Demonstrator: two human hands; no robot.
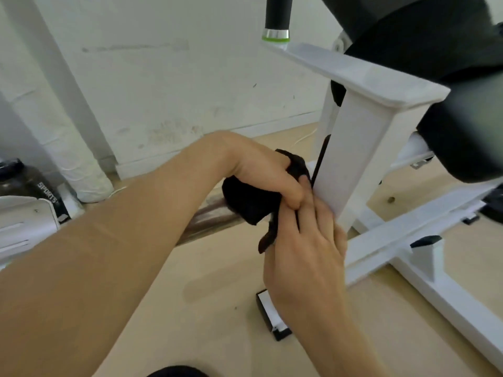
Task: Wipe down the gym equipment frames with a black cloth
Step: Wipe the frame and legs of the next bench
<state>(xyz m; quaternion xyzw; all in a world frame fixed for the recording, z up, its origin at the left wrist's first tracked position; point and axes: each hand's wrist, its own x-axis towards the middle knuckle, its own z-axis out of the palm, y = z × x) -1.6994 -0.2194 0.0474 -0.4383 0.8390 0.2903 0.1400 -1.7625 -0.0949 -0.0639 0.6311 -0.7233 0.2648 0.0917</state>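
My left hand (261,172) is curled tight round the bunched black cloth (245,202), which is soft and floppy and sits just left of the white upright post (362,148), near its lower end. The post is smooth square tube, long axis vertical. My right hand (307,246) has its fingers straight against the post edge, possibly touching the cloth; the overlap hides it.

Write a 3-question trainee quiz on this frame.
1. True or false: the left hand grips the cloth.
2. The cloth is held right beside: A) a white post B) a treadmill belt C) a wall mirror.
3. What colour is the cloth?
Key: 1 true; 2 A; 3 black.
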